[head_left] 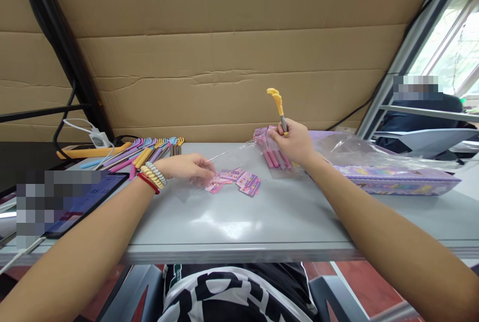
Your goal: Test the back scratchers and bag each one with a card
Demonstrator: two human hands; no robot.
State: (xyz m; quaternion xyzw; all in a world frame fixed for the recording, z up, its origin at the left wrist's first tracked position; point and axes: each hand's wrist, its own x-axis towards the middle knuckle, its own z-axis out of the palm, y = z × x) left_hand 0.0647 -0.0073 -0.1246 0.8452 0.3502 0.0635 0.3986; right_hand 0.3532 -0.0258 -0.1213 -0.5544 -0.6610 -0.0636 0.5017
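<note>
My right hand (294,141) is raised above the table, closed around what look like yellow back scratchers (277,98) with curved heads and metal shafts. My left hand (190,168) is low over the table. Its fingers pinch a clear plastic bag (183,193), beside small pink and purple printed cards (249,183) lying loose. Below and behind my right hand, a clear bag holds pink-handled pieces (273,155) with printed cards. More scratchers with coloured handles (149,150) lie bunched left of my left hand.
On the right lies a purple printed box (396,180) with clear plastic (344,147) over it. A tablet (90,202) and a white cable lie at the left. A cardboard panel (239,53) closes off the back. Another person (419,112) sits beyond the frame at right.
</note>
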